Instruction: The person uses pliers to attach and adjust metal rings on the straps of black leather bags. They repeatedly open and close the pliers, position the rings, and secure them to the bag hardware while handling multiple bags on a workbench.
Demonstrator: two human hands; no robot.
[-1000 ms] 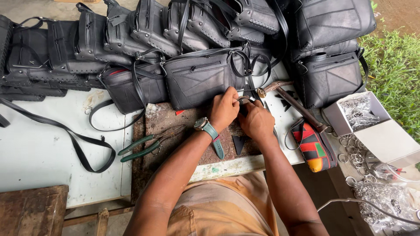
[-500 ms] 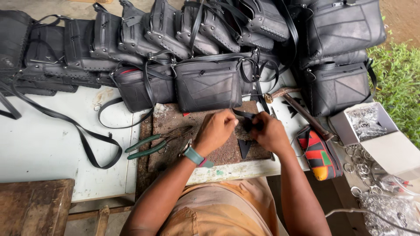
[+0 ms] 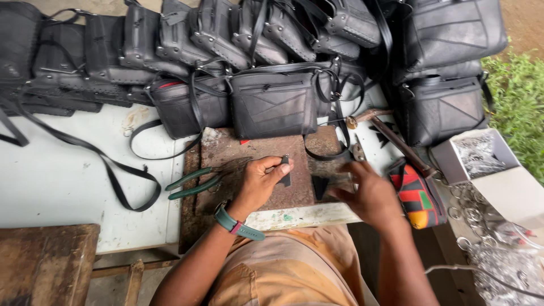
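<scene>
My left hand [image 3: 259, 182], with a green watch on the wrist, pinches a small black leather piece [image 3: 285, 170] against a rusty metal block [image 3: 255, 148]. My right hand [image 3: 368, 192] hovers blurred to the right, fingers spread, just past a second dark leather piece [image 3: 321, 185] lying on the block; nothing shows in its grip. A black leather bag [image 3: 273, 104] stands directly behind the block.
Green-handled pliers [image 3: 195, 182] lie left of my left hand. A hammer [image 3: 391, 136] rests at right, beside a colourful patterned pouch [image 3: 416, 195]. Several black bags [image 3: 170, 39] line the back. A white box of metal rings [image 3: 481, 156] sits far right. Loose straps [image 3: 102, 161] cross the pale table.
My hands have drawn apart: the right moved right and toward me, away from the left. The left hand stays on the block holding the small leather piece.
</scene>
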